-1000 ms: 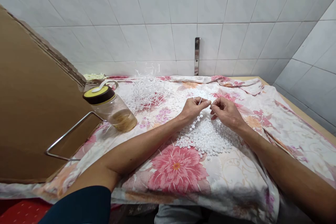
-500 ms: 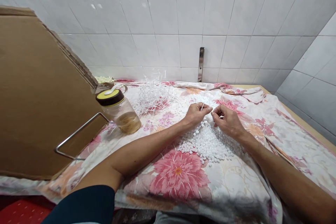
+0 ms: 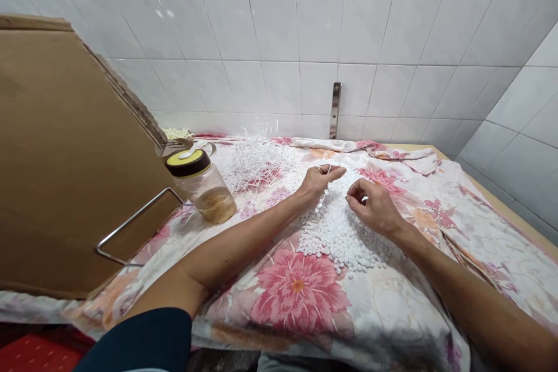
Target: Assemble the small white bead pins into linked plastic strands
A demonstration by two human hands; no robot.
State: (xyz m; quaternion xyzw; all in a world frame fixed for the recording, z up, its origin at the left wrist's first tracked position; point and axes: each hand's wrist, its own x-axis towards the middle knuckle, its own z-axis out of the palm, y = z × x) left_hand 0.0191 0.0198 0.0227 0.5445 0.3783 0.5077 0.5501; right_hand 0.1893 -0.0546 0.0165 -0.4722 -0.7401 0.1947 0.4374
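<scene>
We list the items in view from largest to smallest. Behind the work surface we see a wall (image 3: 270, 23) of pale glossy tiles. Below it, a floral cloth (image 3: 383, 308), white with pink, orange and purple blooms, covers the table and falls over its near edge in folds. At the left we find a brown cardboard panel (image 3: 65, 157) with a ragged, torn edge facing the work area.

In the middle of the cloth we locate the pile of white beads (image 3: 344, 238), spread loosely below and between the hands; a large pink bloom shows just on its near side. Farther back and to the left lies a tangle of thin white sticks (image 3: 255, 165). To the left of the tangle we note a clear bottle (image 3: 203, 189), tilted in view, with a yellow-and-dark lid and amber liquid in its lower part. A bent metal rod (image 3: 135, 221) projects beside the cardboard.

We observe the right hand (image 3: 377, 206) above the pile, thumb and forefinger curled towards each other; we cannot tell whether anything sits between them. The left hand (image 3: 320, 181), apart from it, pinches a white strand (image 3: 321, 200), part of which hangs below the hand with small round pieces along it. On the wall we see a narrow metal bracket (image 3: 335, 110), mounted upright
</scene>
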